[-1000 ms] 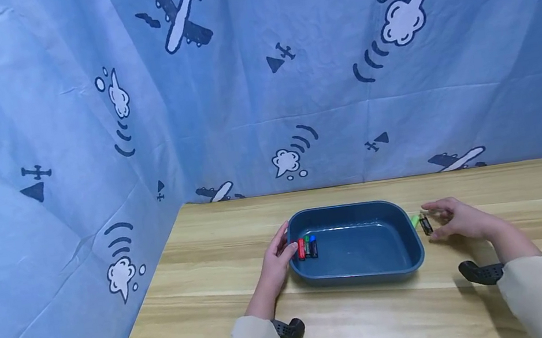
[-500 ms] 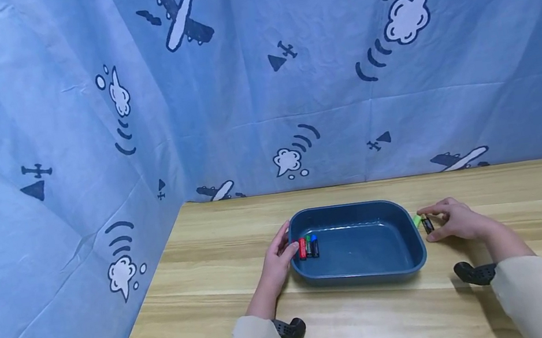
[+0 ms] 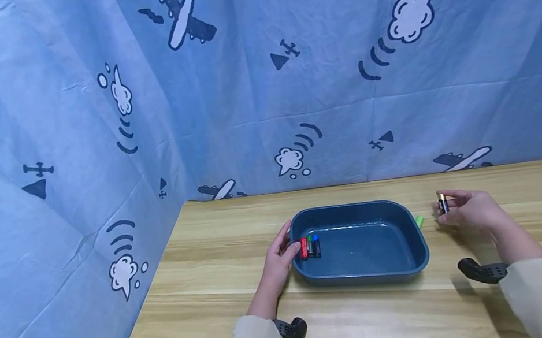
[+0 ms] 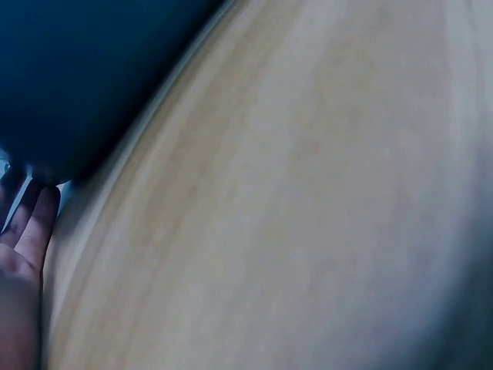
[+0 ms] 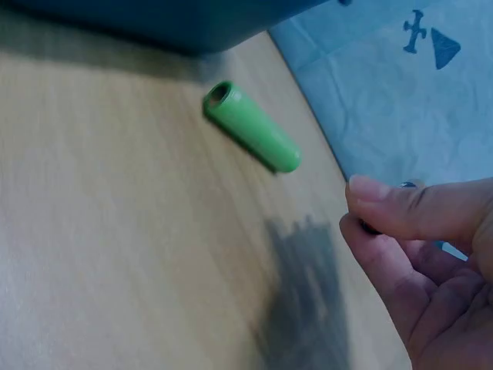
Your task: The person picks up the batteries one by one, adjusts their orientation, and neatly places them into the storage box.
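A dark blue plastic bin stands on the wooden table. My left hand grips its left wall, thumb over the rim and fingers outside. Inside, by that thumb, lie a red battery, a dark battery with a green end and one with a blue end, side by side. To the right of the bin, my right hand pinches a black battery with a copper-coloured end above the table. The right wrist view shows the fingers hiding most of it. A green battery lies on the table beside the bin.
The wooden table reaches back to a blue curtain printed with planes and clouds. Another curtain side hangs along the left edge. Each wrist wears a black camera mount, such as the right mount.
My right hand has taken hold of the black battery beside the green one, lifted it and moved right and back. My left hand stays on the bin.
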Demonstrator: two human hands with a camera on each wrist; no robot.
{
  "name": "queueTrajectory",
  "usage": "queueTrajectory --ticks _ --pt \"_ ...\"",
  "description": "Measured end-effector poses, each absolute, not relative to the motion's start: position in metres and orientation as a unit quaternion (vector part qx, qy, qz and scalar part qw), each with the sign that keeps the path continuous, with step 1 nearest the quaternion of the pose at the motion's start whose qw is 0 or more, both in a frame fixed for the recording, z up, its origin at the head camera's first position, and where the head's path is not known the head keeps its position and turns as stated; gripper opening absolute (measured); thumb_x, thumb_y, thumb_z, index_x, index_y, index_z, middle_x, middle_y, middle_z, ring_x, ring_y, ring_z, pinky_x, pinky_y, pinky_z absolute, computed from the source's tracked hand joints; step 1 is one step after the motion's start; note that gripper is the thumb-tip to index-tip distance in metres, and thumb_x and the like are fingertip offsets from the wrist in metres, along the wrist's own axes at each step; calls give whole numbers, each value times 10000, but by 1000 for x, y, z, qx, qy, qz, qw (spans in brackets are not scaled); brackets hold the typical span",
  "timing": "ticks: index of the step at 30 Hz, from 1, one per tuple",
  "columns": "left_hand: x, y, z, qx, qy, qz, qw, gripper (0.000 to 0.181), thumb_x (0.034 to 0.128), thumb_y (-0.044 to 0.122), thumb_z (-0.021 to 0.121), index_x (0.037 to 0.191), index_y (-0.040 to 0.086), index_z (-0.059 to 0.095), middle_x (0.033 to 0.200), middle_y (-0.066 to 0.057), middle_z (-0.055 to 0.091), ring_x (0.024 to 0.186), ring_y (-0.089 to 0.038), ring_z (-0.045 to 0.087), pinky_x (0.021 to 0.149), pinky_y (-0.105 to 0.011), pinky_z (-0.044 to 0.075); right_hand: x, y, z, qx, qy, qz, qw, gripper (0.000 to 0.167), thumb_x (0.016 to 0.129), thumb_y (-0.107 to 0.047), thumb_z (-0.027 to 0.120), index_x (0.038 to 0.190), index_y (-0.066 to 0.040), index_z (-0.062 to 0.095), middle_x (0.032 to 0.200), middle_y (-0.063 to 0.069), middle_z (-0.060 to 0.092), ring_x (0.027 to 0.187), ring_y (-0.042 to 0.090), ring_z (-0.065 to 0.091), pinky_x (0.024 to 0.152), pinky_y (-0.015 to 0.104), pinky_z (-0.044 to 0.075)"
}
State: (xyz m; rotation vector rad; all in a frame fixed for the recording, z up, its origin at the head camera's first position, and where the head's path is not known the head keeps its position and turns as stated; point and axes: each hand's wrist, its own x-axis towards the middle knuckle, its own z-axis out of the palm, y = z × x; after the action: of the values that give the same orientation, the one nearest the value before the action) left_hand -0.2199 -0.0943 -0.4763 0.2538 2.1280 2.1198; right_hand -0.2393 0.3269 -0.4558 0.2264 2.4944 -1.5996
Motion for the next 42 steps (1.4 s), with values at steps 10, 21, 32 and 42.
queueTrajectory --ticks 10,21,32,42 --pt "-220 -94 -479 88 703 704 60 534 919 85 536 1426 110 371 1344 -203 446 1244 -333 408 1042 -421 322 -242 318 -436 81 839 -531 85 871 682 -83 806 1381 99 318 899 -73 613 759 -10 583 669 200 499" --pt "-220 -94 -477 94 700 705 62 532 924 76 529 1429 98 362 1351 -200 441 1239 -332 416 1027 -416 345 -241 304 -417 75 864 -489 91 985 648 -368 828 1389 61 340 1221 216 457 973 187 495 878 459 423" --pt "-219 -93 -474 103 712 693 55 524 932 81 520 1428 74 354 1367 -214 421 1255 -351 393 1035 -435 327 -244 290 -402 64 870 -483 80 968 655 -312 833 1399 49 331 1199 228 456 1024 279 488 775 317 486" --pt "-226 -94 -489 97 700 706 54 529 924 84 537 1425 96 369 1360 -204 433 1244 -341 408 1030 -422 339 -247 270 -398 66 854 -505 104 933 677 -268 825 1419 0 327 1236 244 451 1072 337 498 931 666 273"
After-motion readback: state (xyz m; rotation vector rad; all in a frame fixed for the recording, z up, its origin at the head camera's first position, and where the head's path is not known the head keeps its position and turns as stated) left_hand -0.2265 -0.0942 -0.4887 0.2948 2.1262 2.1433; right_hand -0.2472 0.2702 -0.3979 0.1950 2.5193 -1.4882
